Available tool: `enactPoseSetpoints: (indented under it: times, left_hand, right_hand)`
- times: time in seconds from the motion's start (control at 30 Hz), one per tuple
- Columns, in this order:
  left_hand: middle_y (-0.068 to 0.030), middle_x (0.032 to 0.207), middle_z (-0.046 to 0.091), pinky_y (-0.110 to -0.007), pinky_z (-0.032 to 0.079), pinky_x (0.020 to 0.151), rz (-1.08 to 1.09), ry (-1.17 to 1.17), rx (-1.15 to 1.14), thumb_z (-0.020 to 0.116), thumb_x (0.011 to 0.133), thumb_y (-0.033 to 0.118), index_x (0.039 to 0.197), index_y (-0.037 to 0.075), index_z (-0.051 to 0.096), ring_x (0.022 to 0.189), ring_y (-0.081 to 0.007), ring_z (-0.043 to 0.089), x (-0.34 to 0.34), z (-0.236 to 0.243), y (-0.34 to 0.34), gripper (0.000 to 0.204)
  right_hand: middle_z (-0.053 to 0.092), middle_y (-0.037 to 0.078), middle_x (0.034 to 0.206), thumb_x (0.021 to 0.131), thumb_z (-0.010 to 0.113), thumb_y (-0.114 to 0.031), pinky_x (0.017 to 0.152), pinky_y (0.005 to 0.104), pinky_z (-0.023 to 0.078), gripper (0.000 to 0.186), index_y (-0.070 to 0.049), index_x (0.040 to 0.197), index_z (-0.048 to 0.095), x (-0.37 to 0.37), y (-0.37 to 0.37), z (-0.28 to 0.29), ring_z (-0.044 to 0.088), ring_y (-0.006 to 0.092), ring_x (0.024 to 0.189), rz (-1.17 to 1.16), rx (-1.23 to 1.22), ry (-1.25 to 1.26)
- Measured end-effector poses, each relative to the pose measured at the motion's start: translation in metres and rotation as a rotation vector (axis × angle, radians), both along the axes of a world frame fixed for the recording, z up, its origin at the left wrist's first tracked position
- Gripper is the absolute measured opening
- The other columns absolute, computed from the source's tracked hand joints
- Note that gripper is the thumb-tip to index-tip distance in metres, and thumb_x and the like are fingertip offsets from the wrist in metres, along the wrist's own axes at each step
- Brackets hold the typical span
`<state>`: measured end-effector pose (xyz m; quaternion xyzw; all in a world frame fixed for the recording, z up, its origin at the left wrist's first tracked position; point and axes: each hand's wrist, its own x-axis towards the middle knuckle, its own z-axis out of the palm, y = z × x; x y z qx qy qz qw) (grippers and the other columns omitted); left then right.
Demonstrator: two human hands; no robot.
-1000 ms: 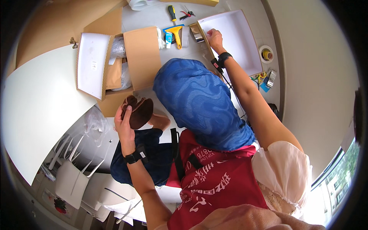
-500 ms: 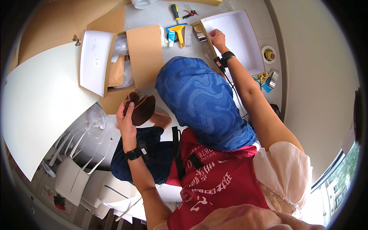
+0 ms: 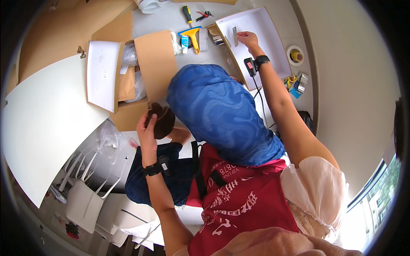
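Observation:
My left hand [image 3: 147,133] grips a dark brown, soft-looking piece [image 3: 165,121], thumb on top, just left of my blue-clad knee [image 3: 209,102]. Whether it is a cloth or a slipper I cannot make out. Over the shallow white-lined box [image 3: 277,51], my right hand [image 3: 251,41] pinches a narrow grey flat strip [image 3: 235,36] that looks like metal. The strip is held by one side, its length running away from me. Both wrists wear black bands with small devices; a cable hangs from the right one.
An open cardboard box [image 3: 158,68] with plastic-wrapped contents stands left of my knee. Ahead lie a yellow squeegee [image 3: 194,40], a screwdriver [image 3: 186,14], a blue-and-white tube [image 3: 184,44] and pliers [image 3: 203,16]. Tape rolls [image 3: 295,55] sit by the right wall; a white panel [image 3: 47,128] leans left.
My right hand has lifted slightly from the box's left side, and the grey strip now shows in its fingers. My left hand has shifted a little right with the brown piece.

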<state>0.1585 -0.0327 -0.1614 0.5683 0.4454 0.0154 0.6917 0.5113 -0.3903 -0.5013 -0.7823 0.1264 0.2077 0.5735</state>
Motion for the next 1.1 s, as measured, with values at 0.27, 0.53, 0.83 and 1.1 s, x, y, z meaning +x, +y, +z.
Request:
enactPoseSetpoints:
  times: [0.27,0.53,0.83,1.1]
  left_hand:
    - [-0.0125,0.115,0.071,-0.035,0.051,0.094,-0.744,-0.142,0.693,0.071,0.085,0.007,0.123,-0.001,0.064,0.109,-0.0232,0.067,0.049,-0.053,-0.018,0.039]
    - [-0.0048,0.107,0.071,-0.029,0.05,0.089,-0.627,-0.248,0.328,0.077,0.087,0.022,0.116,0.004,0.067,0.103,-0.0143,0.064,0.214,-0.063,-0.078,0.036]
    - [-0.003,0.093,0.07,-0.025,0.05,0.08,-0.603,-0.263,0.253,0.075,0.09,0.016,0.102,-0.001,0.068,0.086,-0.01,0.063,0.229,-0.099,-0.084,0.022]
    - [-0.002,0.086,0.068,-0.023,0.048,0.075,-0.477,-0.194,0.188,0.073,0.091,0.012,0.095,0.0,0.067,0.08,-0.0073,0.061,0.218,-0.096,-0.073,0.014]
  right_hand:
    - [0.071,0.007,0.11,0.092,0.07,-0.005,0.093,0.0263,0.053,0.037,-0.001,0.127,0.059,-0.027,0.003,0.136,0.067,0.0143,0.1,-0.031,0.632,0.267]
    - [0.071,0.005,0.102,0.091,0.072,-0.002,0.09,0.0254,0.052,0.034,-0.001,0.123,0.061,-0.054,0.079,0.219,0.067,0.0117,0.096,0.139,0.801,0.109]
    - [0.072,0.006,0.105,0.093,0.07,-0.005,0.093,0.0247,0.05,0.031,-0.001,0.122,0.063,-0.055,0.092,0.221,0.066,0.0113,0.099,0.182,0.764,0.013]
    - [0.067,0.011,0.087,0.08,0.074,-0.005,0.075,0.0361,0.056,0.024,-0.009,0.103,0.073,-0.005,0.003,0.117,0.067,0.0248,0.08,0.309,-0.221,-0.623]
